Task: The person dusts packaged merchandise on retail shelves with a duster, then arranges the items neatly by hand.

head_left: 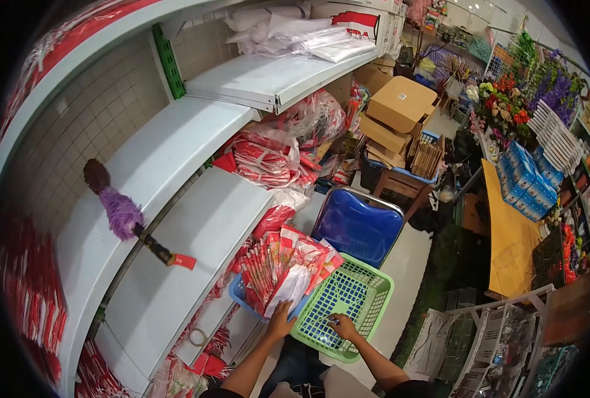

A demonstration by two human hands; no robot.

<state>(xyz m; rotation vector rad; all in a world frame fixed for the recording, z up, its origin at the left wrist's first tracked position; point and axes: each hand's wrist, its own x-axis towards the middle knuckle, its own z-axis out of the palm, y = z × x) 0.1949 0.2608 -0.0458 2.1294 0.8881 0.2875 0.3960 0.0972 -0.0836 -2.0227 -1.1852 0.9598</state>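
My left hand (281,320) touches the near end of a pile of red and white plastic-wrapped packets (283,262), fingers stretched out against a white one. The packets stand in a blue basket (239,292), which they mostly hide. To the right is a light green plastic basket (382,292) with a grid bottom, through which blue shows. Over its near part, my right hand (342,327) has its fingers drawn together around something small that I cannot make out.
Grey shelves (202,199) run along the left, with a purple feather duster (121,212) on one. Beyond the baskets stands a blue-seated chair (360,225). Cardboard boxes (401,103) are stacked farther back. A yellow board (510,242) and wire racks stand at right.
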